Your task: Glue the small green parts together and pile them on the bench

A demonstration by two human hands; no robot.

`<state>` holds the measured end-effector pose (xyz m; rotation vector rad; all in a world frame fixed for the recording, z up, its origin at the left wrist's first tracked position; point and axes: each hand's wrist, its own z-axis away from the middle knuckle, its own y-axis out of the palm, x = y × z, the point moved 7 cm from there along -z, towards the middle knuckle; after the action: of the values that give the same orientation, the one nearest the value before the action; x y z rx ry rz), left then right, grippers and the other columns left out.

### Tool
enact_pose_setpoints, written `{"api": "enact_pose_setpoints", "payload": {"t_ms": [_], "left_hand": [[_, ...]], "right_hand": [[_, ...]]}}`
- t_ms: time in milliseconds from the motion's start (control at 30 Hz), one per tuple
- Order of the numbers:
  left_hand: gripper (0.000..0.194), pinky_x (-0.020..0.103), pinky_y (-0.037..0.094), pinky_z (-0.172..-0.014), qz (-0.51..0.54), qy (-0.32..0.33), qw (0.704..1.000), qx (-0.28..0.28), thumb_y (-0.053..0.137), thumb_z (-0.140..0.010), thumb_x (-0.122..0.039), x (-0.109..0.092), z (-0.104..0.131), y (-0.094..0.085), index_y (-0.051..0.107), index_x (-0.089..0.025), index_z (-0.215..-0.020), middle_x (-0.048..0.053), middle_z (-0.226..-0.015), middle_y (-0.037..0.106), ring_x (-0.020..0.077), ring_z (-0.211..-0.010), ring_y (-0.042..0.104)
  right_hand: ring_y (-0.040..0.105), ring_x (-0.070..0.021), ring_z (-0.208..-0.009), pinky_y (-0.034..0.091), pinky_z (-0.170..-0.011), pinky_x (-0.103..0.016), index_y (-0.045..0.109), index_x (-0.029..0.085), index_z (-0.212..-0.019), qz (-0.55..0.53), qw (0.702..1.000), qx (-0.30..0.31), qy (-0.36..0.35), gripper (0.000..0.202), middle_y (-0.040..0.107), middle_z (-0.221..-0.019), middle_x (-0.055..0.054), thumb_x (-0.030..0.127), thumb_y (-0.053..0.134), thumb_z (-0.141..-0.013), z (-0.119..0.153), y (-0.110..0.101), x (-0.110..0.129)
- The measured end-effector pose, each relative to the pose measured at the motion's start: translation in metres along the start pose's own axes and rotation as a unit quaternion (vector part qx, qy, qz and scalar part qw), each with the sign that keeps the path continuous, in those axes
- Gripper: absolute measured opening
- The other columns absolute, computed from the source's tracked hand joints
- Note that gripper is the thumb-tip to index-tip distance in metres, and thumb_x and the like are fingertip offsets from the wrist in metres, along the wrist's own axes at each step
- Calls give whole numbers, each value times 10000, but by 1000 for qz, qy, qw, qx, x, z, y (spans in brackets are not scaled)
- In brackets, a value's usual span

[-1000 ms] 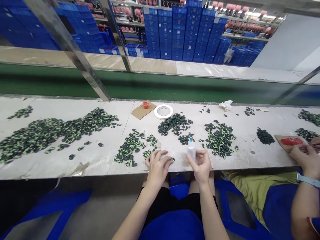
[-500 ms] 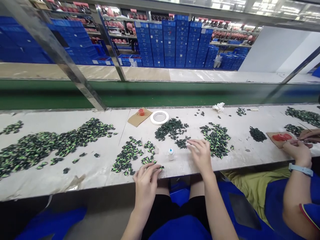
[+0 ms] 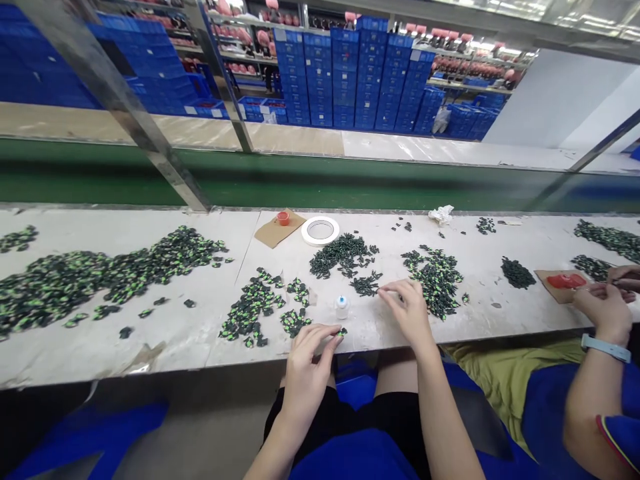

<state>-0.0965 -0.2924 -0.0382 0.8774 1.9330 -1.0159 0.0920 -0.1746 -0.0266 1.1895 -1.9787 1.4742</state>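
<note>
L hand (image 3: 307,353) shifted nearer the clear, white-capped btl (image 3: 342,305), pinching a small blk/grn pc (image 3: 343,331); R hand (image 3: 411,310) narrowed by slim dk pcs (image 3: 365,285), hold unclear. Btl's upright on scuffed surface (image 3: 175,347).

blue crates (image 3: 344,83) stand stacked beyond a green strip (image 3: 310,181) — near a white panel (image 3: 543,103).

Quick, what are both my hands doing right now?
Left hand: closed, pinching a black-and-green piece.
Right hand: fingertips beside the small dark pieces; can't tell if it holds one.
</note>
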Motion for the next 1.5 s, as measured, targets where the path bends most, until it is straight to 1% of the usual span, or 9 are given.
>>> {"api": "enact_pose_setpoints", "payload": {"t_ms": [67,167,267,333,700,867,1000,1367,1500], "left_hand": [[106,300,534,-743,9,9,1000,-13,591,-864,-231,-8,-4,2,694,-219,-891,41,-825,697,184,-828,634],[110,307,543,-750,15,6,1000,-22,604,-855,-228,-14,-8,3,703,-218,-901,47,-830,704,189,-836,629],[125,315,548,-744,25,-4,1000,-14,609,-848,-223,-15,-8,3,717,-220,-912,53,-829,711,196,-845,623],[139,317,550,-744,39,-15,999,-2,609,-848,-230,-14,-7,4,725,-224,-925,54,-829,712,197,-846,622],[124,347,557,-797,126,-100,986,45,652,-789,-254,-9,-11,7,752,-217,-853,69,-855,706,209,-852,657],[147,374,540,-834,107,-69,985,114,626,-802,-229,-16,-18,10,744,-220,-889,75,-890,714,219,-901,640],[155,376,526,-839,85,-22,984,155,623,-802,-202,-22,-22,13,738,-236,-899,63,-875,724,221,-916,616],[132,362,539,-770,22,-49,991,124,629,-773,-166,-16,-10,19,737,-224,-822,52,-803,701,216,-841,634],[246,341,538,-806,50,-57,986,147,584,-810,-190,-10,-2,23,707,-242,-1016,52,-871,699,200,-880,647]], "right_hand": [[587,-246,-922,465,-815,-405,715,233,-735,-107,994,15,35,145,719,-866,-61,357,672,-796,20,8,18],[659,-222,-915,524,-771,-347,701,220,-748,-257,957,44,129,166,731,-911,-59,371,657,-803,47,28,32],[696,-209,-827,561,-751,-332,706,205,-755,-337,920,52,194,200,745,-846,-50,405,700,-756,62,43,34],[702,-197,-747,575,-731,-327,712,196,-745,-356,910,42,210,218,742,-770,-38,412,732,-721,65,45,33],[706,-196,-739,592,-715,-320,694,192,-686,-357,920,-4,163,164,739,-753,-49,341,762,-685,66,38,33],[687,-154,-650,602,-666,-289,683,187,-957,-313,938,40,142,292,732,-798,-43,307,751,-700,63,28,29],[687,-156,-660,600,-675,-290,672,183,-995,-260,956,80,107,295,724,-781,-41,262,714,-714,59,21,31],[641,-131,-592,551,-571,-226,633,184,-877,-239,962,84,104,208,671,-664,-12,205,680,-675,64,31,26],[653,-138,-621,565,-609,-248,657,186,-892,-220,967,104,70,188,685,-708,-23,207,661,-705,64,27,25]]}}
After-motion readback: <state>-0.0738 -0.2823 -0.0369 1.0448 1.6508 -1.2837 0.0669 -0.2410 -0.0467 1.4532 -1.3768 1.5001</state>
